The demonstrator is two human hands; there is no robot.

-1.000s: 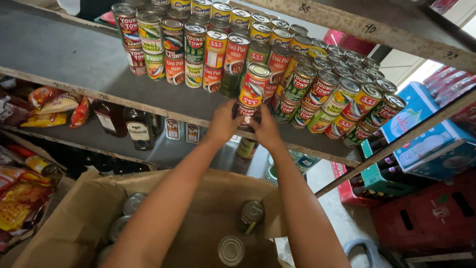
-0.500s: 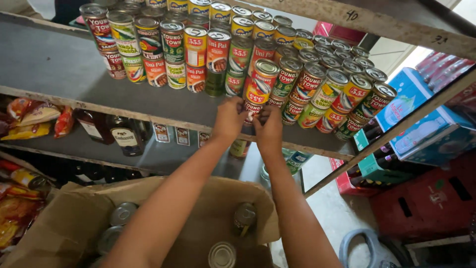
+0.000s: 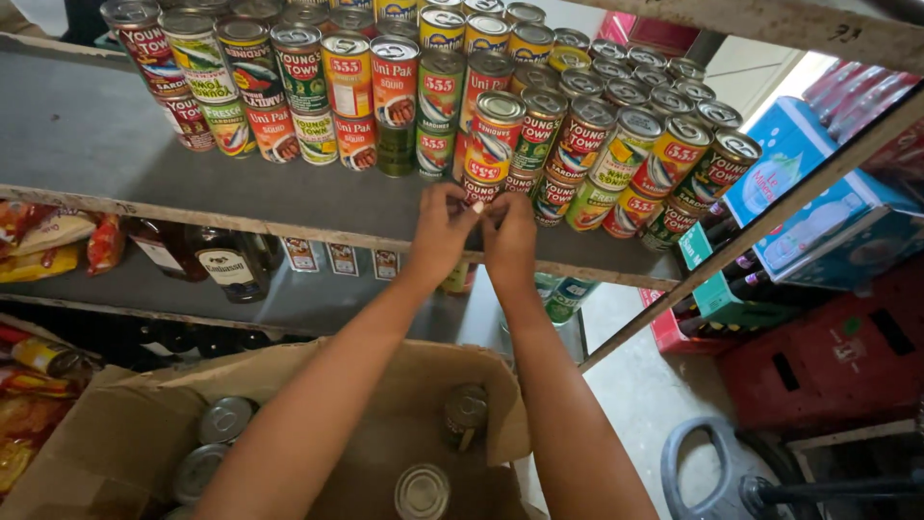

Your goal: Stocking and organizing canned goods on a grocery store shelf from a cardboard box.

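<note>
My left hand point(image 3: 441, 229) and my right hand point(image 3: 510, 231) meet at the front of a grey shelf point(image 3: 289, 197). Their fingertips pinch the base of a low red can point(image 3: 478, 187) from both sides. A second red and yellow can point(image 3: 494, 138) stands stacked on top of it. Rows of tinned fish cans point(image 3: 385, 87), stacked two high, fill the shelf behind and to both sides. Below my arms is an open cardboard box point(image 3: 115, 433) with several cans point(image 3: 223, 420) lying in it.
Dark bottles point(image 3: 223, 260) and snack packets point(image 3: 48, 236) sit on the lower shelf at left. Blue cartons point(image 3: 799, 193) stand at right, red crates point(image 3: 828, 356) below them. A grey plastic handle point(image 3: 703, 462) is on the floor at lower right.
My hands have slid down from the upper can of the stack to the lower can's base. The view has shifted slightly toward the shelf.
</note>
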